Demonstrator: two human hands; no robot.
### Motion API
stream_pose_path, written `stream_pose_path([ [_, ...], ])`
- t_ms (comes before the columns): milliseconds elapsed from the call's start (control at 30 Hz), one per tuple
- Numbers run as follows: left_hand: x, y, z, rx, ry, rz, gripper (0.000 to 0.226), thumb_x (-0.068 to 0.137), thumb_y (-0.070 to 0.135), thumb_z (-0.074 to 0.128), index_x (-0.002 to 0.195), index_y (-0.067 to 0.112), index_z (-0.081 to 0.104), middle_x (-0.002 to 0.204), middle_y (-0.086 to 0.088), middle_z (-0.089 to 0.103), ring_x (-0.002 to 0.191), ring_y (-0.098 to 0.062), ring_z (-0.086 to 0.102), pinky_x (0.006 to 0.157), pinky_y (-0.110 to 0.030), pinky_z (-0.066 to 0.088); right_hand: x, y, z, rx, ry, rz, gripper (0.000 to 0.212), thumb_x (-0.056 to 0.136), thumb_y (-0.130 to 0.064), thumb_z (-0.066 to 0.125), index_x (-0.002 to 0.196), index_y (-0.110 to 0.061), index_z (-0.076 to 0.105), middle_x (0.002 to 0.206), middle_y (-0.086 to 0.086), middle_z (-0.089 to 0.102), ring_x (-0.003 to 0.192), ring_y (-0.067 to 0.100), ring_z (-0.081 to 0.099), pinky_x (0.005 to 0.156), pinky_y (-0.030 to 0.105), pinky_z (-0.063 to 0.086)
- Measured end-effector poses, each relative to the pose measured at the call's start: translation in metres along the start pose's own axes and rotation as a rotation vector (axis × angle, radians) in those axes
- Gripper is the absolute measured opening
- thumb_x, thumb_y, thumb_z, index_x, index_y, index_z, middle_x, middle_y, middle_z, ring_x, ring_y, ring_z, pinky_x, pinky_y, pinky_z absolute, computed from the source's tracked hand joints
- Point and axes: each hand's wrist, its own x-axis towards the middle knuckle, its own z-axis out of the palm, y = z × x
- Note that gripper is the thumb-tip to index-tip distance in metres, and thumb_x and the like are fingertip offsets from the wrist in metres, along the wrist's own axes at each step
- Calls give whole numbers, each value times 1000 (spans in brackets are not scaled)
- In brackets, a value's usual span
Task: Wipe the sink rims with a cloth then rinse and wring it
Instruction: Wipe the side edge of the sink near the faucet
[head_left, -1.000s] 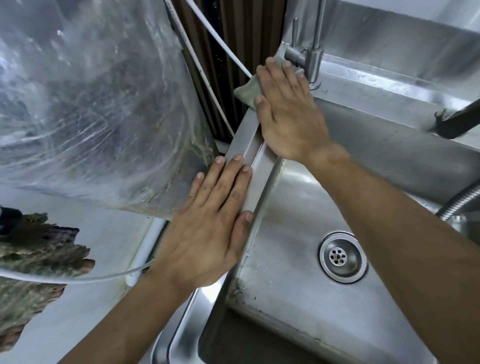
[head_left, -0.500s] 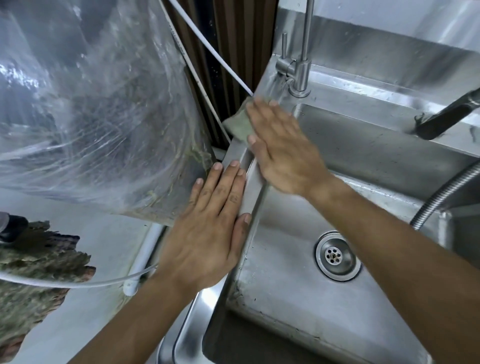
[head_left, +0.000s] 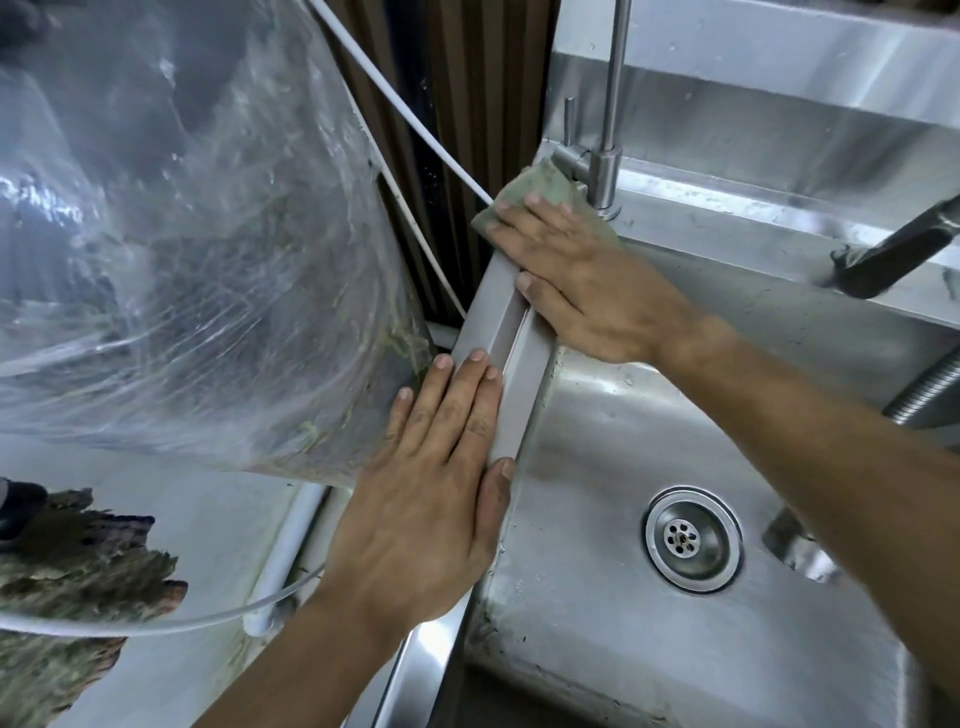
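A greenish cloth (head_left: 535, 193) lies on the far left corner of the steel sink rim (head_left: 511, 364), beside the base of a thin steel tap (head_left: 605, 176). My right hand (head_left: 587, 286) presses flat on the cloth, fingers spread over it and the thumb on the rim's inner edge. My left hand (head_left: 431, 499) rests flat and empty on the left rim nearer to me, thumb hooked over the inner edge. The sink basin (head_left: 613, 597) with its round drain (head_left: 693, 540) lies below both hands.
A large clear plastic bag (head_left: 182, 234) with green debris bulges against the sink's left side. White tubing (head_left: 415, 135) runs behind it. A dark faucet spout (head_left: 893, 254) and a corrugated metal hose (head_left: 930, 384) hang at right. Mossy wood (head_left: 67, 582) sits lower left.
My right hand slid the cloth toward me along the left rim, then back out to the far corner by the tap. My left hand has stayed flat on the rim.
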Motion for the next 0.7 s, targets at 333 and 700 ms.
stream_pose_path([
  [333, 29, 2, -10, -56, 62, 1, 55, 101, 30, 45, 150, 5, 44, 150, -11, 43, 141, -33, 39, 121, -50, 30, 33, -20, 13, 71, 163, 359, 59, 111, -32, 22, 166, -16, 8, 174, 1, -2, 160, 13, -8, 129, 30, -11],
  [700, 80, -3, 2, -44, 2, 33, 68, 104, 42, 16, 163, 13, 1, 171, -1, -9, 157, -14, -15, 129, -39, 2, 47, -2, 1, 9, 77, 290, 56, 112, -34, 17, 166, -16, 12, 174, 1, 2, 160, 13, -7, 125, 25, -13],
])
